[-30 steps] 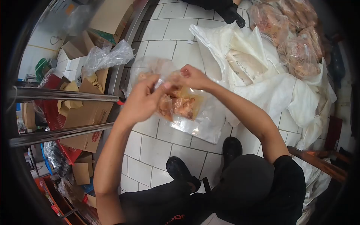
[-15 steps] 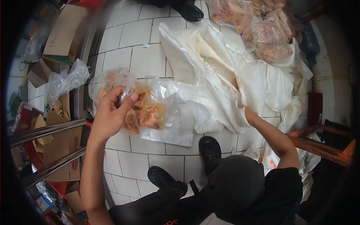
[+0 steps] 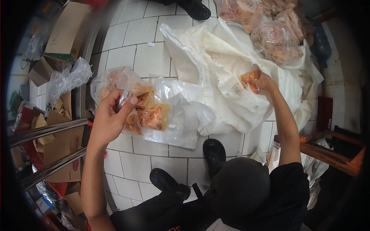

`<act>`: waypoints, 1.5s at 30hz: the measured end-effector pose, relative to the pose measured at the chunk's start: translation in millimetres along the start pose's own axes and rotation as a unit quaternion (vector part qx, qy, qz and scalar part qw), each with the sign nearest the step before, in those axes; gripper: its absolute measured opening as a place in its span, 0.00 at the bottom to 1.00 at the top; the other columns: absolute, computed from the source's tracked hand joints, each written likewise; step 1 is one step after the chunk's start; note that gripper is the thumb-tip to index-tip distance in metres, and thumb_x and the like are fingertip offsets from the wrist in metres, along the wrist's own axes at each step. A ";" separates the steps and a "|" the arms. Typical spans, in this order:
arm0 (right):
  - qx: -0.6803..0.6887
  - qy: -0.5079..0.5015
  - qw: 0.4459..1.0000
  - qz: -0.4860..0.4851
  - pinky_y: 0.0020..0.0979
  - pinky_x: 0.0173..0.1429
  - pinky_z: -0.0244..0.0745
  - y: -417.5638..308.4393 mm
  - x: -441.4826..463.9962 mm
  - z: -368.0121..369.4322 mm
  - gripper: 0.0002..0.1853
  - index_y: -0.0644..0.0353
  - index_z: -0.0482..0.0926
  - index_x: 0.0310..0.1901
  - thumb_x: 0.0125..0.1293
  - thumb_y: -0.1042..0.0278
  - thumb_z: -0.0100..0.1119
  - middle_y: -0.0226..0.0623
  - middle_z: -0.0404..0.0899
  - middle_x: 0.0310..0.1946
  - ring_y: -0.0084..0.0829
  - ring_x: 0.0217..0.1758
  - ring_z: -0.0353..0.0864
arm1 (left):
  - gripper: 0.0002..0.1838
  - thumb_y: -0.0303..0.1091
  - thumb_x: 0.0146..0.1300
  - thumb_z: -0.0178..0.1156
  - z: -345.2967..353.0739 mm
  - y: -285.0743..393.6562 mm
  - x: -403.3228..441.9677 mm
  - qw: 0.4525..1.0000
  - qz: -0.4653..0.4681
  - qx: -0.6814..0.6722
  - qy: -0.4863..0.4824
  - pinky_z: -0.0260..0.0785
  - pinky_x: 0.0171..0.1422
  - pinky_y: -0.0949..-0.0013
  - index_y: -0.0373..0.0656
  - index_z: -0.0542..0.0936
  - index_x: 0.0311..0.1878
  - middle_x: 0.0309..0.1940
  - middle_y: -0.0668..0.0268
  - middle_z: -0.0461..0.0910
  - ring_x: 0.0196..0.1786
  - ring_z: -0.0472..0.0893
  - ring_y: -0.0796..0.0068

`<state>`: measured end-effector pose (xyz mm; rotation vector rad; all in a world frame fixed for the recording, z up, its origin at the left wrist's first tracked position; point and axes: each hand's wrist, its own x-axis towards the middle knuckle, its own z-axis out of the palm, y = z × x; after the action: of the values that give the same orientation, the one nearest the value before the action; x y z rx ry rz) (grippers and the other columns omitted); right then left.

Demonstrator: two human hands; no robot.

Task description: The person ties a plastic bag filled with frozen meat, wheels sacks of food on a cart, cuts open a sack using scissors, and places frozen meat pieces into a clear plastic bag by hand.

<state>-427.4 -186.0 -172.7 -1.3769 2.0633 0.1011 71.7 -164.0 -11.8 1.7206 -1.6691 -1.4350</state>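
My left hand (image 3: 111,115) pinches the edge of a clear plastic bag (image 3: 127,79) on the tiled floor. Brownish-orange pieces in small clear packets (image 3: 152,116) lie beside and under its fingers. Right of them are flat clear plastic bags (image 3: 181,129). My right hand (image 3: 262,82) is closed on a similar brownish-orange packet (image 3: 251,77), at the opening of a large white woven sack (image 3: 235,111).
Knotted clear bags of brownish pieces (image 3: 275,42) sit at the upper right. Cardboard boxes (image 3: 67,30) and metal rails (image 3: 50,133) line the left. An orange metal frame (image 3: 327,154) stands right. Another person's dark shoe (image 3: 194,9) shows at the top.
My right hand has come up from the sack's lower right side, where it was hidden, and now shows with a packet in it. My left hand stays at the clear bag.
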 end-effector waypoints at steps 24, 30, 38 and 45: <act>0.018 0.370 0.880 -0.299 0.43 0.65 0.63 -31.8 -51.1 -21.6 0.46 0.59 0.65 0.61 0.35 0.63 0.74 0.47 0.67 0.52 0.47 0.56 0.68 | 0.19 0.43 0.67 0.56 -45.0 -6.1 8.2 0.980 -0.019 -0.180 0.084 0.43 0.22 0.81 0.35 0.79 0.48 0.22 0.80 0.61 0.20 0.54 0.91; 0.340 0.407 0.740 -0.414 0.39 0.67 0.62 -124.0 -149.8 -12.2 0.52 0.65 0.56 0.65 0.38 0.58 0.77 0.46 0.61 0.60 0.41 0.61 0.66 | 0.21 0.45 0.66 0.57 -56.9 11.9 7.7 0.978 -0.032 -0.166 0.121 0.42 0.22 0.80 0.32 0.79 0.46 0.19 0.82 0.57 0.19 0.52 0.90; 0.421 0.387 0.565 -0.595 0.49 0.67 0.59 -291.2 -160.9 60.0 0.58 0.66 0.51 0.64 0.36 0.50 0.79 0.49 0.57 0.57 0.50 0.60 0.62 | 0.15 0.41 0.65 0.58 -77.9 6.8 4.0 0.965 -0.024 -0.231 0.120 0.44 0.23 0.80 0.35 0.81 0.41 0.19 0.81 0.58 0.20 0.53 0.90; 0.378 0.212 0.645 -0.629 0.49 0.66 0.60 -333.0 -109.8 190.3 0.56 0.56 0.55 0.62 0.32 0.56 0.82 0.50 0.57 0.57 0.52 0.64 0.58 | 0.15 0.41 0.66 0.57 -83.4 -6.4 13.5 0.977 -0.006 -0.178 0.118 0.43 0.24 0.80 0.37 0.81 0.44 0.20 0.82 0.58 0.21 0.54 0.91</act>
<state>-28.8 -170.6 -169.4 -1.9434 0.7037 -1.5858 140.5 -206.6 13.2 1.6247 -1.1970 -1.3734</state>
